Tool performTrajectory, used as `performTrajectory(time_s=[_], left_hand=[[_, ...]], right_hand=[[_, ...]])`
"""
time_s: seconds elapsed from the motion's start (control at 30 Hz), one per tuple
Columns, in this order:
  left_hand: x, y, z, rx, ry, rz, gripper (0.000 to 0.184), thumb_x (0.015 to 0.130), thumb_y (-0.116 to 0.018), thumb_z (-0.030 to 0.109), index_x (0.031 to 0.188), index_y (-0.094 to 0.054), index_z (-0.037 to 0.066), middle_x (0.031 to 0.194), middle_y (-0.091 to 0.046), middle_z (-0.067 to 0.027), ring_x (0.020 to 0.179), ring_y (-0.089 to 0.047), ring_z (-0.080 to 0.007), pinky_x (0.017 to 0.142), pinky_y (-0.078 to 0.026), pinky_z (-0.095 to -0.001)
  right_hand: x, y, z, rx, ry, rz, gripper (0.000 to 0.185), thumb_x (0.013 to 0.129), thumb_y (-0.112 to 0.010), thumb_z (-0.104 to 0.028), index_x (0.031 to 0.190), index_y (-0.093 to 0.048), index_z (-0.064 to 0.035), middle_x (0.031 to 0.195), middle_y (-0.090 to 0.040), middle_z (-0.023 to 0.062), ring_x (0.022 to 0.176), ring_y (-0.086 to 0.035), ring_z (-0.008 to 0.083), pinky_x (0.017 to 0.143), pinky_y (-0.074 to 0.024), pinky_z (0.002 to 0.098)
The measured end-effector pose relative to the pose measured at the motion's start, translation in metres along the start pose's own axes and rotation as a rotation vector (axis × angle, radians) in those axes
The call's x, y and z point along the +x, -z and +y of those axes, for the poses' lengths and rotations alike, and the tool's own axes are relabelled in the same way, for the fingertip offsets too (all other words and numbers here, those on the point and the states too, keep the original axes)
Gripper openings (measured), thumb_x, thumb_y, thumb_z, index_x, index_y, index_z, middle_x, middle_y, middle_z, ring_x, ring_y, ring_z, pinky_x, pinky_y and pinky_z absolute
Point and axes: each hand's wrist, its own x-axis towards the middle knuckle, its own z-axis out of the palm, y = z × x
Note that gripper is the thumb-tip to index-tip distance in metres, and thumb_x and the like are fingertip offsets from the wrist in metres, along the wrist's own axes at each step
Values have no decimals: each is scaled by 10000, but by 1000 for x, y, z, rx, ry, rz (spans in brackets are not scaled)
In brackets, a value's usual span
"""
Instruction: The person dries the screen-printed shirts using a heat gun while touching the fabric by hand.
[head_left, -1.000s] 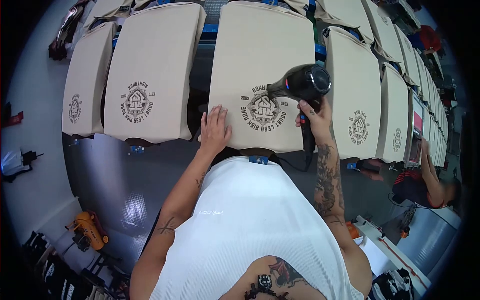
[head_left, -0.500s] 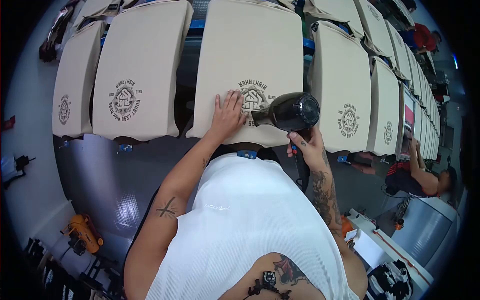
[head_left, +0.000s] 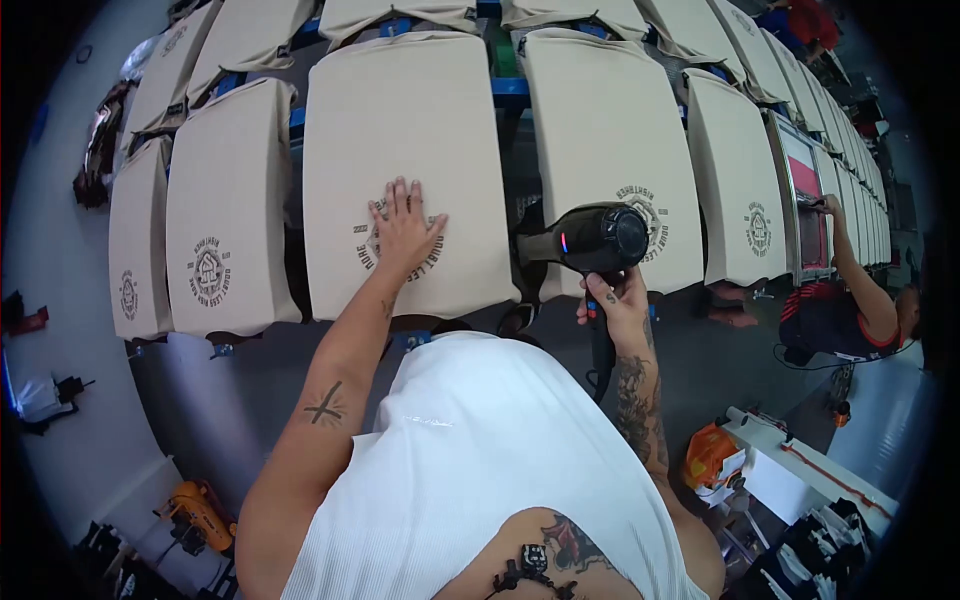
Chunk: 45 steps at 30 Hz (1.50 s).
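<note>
My left hand (head_left: 408,235) lies flat with fingers spread on the dark round print of a beige shirt (head_left: 405,110), covering much of the print. The shirt is stretched over a flat board. In my right hand (head_left: 618,300) is a black hair dryer (head_left: 590,237), gripped by its handle. Its nozzle points left, over the gap between this shirt and the neighbouring beige shirt (head_left: 610,120). The dryer's body partly hides that neighbour's print.
More printed beige shirts (head_left: 230,160) on boards line both sides. At right, another person's arm (head_left: 845,235) reaches to a screen frame (head_left: 800,200). An orange compressor (head_left: 200,515) stands at lower left, a white bench (head_left: 800,455) at lower right.
My left hand has moved from beside the print onto it. The hair dryer has moved right relative to the shirt, off its print. The whole view has shifted.
</note>
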Motion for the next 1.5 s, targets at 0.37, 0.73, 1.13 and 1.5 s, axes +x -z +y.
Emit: performTrajectory(time_s=[0.37,0.73,1.13,1.5], left_hand=[[-32,2,40,29,314,-9,781,904,-554,492,1520,-259,113,1588,-159,-184,1473,-136,-358,1127,-81,-650],[-34,-8,45,37,367,24,776,919,-508,512,1524,-244,104,1594,-149,-176,1481,-117,-338,1139,-40,-632],[15,-8,33,34,493,28,752,941,-491,508,1521,-249,96,1588,-164,-168,1483,-115,-336,1128,-79,-664],[5,6,114,-21,532,129,651,966,-485,438,1483,-328,74,1550,-271,-172,1458,-206,-339,1138,-91,-635]], right_hand=[[-1,196,-14,23,0,232,374,910,-661,-110,1232,-472,-86,871,-608,88,552,-605,165,464,-534,293],[64,248,-46,-53,73,311,450,904,-673,-114,1280,-431,-67,859,-609,92,535,-605,158,454,-523,281],[108,211,-53,-178,82,180,437,898,-671,-96,1254,-424,-40,920,-601,106,539,-602,166,451,-513,286],[88,206,-58,-60,-62,-341,440,899,-654,-79,1260,-413,-7,934,-571,99,625,-614,145,528,-532,285]])
